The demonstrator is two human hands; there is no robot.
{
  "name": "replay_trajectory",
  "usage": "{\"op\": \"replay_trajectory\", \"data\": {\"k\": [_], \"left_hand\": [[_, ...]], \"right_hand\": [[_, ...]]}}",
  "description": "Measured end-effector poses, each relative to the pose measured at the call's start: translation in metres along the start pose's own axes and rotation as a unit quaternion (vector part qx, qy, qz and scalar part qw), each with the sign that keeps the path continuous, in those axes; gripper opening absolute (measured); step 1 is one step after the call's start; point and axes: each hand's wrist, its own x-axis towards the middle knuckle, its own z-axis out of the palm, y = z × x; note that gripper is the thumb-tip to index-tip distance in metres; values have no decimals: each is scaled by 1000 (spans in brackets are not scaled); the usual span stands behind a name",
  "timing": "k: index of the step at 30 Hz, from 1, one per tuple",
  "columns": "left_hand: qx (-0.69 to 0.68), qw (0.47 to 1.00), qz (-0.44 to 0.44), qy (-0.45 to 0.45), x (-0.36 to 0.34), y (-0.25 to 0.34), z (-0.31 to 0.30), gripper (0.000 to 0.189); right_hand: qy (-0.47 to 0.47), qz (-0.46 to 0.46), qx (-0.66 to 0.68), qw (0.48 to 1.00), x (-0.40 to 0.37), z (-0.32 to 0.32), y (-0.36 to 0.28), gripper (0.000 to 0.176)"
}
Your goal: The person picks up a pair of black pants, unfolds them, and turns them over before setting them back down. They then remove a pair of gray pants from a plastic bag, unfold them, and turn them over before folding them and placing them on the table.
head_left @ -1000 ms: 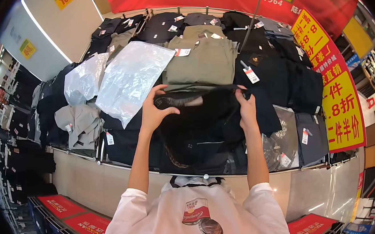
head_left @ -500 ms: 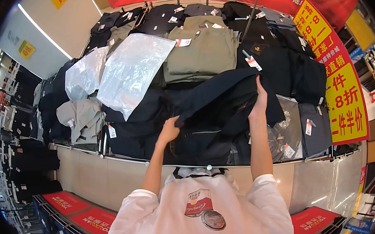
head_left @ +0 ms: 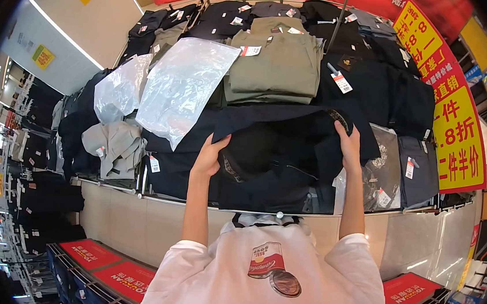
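A pair of dark trousers (head_left: 281, 113) hangs between my two hands above the display, its waist held apart so the black inside shows. My left hand (head_left: 208, 156) is closed on the left end of the waistband, where a patterned inner strip is visible. At the right end, my right hand (head_left: 349, 147) grips the waistband, with the same patterned strip beside the fingers. Below lie more dark folded garments, and a zip line shows in the dark cloth. Behind them sits a stack of olive folded trousers (head_left: 274, 68) with a tag.
Clear plastic bags (head_left: 185, 89) lie on the pile at left, above a crumpled light grey garment (head_left: 115, 146). A plastic-wrapped garment (head_left: 382, 164) is at right. A yellow and red sign (head_left: 457, 130) stands along the right edge. Red-topped racks (head_left: 103, 264) flank me below.
My left hand has risen and the right hand has come down, bringing the trousers' waist nearly level. The waist now gapes wider towards me. The view has shifted slightly.
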Motion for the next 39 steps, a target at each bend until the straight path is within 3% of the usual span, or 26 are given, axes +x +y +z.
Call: {"op": "replay_trajectory", "data": {"k": [3,4,5,8,11,13,15,16,17,18,19,20,21,23,24,25,27,29,31,32,33,34,35,37,39], "left_hand": [[-39,999,-17,-20,2,-2,6,25],[-40,999,-19,-22,4,-1,9,25],[-54,998,-19,-17,5,0,12,26],[-76,997,-13,-16,5,-1,18,29],[-108,994,4,-31,5,-1,26,32],[-134,990,11,-44,6,-2,34,34],[-167,985,26,-45,8,-7,48,34],[-159,987,20,-28,9,-11,56,32],[-155,988,-3,-23,7,-14,64,44],[-147,989,2,-30,1,-15,79,48],[-139,990,8,-37,-6,-18,92,52],[-113,989,15,-96,-5,-25,95,56],[-87,984,22,-154,-4,-33,97,61],[-63,987,27,-143,-7,-42,95,59],[7,977,17,-213,-8,-37,90,55],[78,956,7,-283,-8,-33,85,51],[189,955,34,-224,-4,-46,68,42],[258,953,76,-135,5,-68,46,45],[366,924,90,-70,10,-82,29,55],[409,907,80,-61,13,-89,21,73],[404,909,80,-66,18,-100,14,73],[418,902,94,-58,22,-110,9,80],[432,894,108,-49,26,-120,5,87],[438,893,91,-49,28,-123,10,96],[457,867,187,-68,26,-122,18,101]], "right_hand": [[-6,-30,-97,995,-11,3,0,51],[64,-65,-159,983,-11,7,18,53],[62,-86,-205,973,-12,4,31,53],[-51,-75,-219,972,-36,20,-7,64],[-91,-184,-272,940,-53,30,-11,82],[-222,-208,-208,930,-66,34,-11,104],[-341,-218,-217,888,-79,45,-8,112],[-323,-207,-257,887,-89,54,-8,113],[-304,-197,-297,883,-100,64,-8,114],[-247,-209,-272,906,-103,71,4,100],[-246,-210,-275,905,-94,65,30,100],[-266,-116,-247,925,-80,53,63,89],[-283,-21,-217,934,-75,54,56,78],[-146,106,-170,969,-80,43,38,53],[2,86,-97,992,-70,27,98,46],[56,37,78,995,-70,25,75,47],[54,70,337,937,-65,7,39,54],[49,107,430,895,-61,-20,31,57],[12,57,438,897,-58,-46,48,59],[15,91,462,882,-46,-82,97,58],[18,125,486,865,-40,-105,122,59],[-152,73,570,804,-57,-82,60,61],[-150,72,567,806,-62,-79,54,61],[-49,50,508,859,-74,-68,41,63],[-20,48,518,854,-87,-53,26,62]]}}
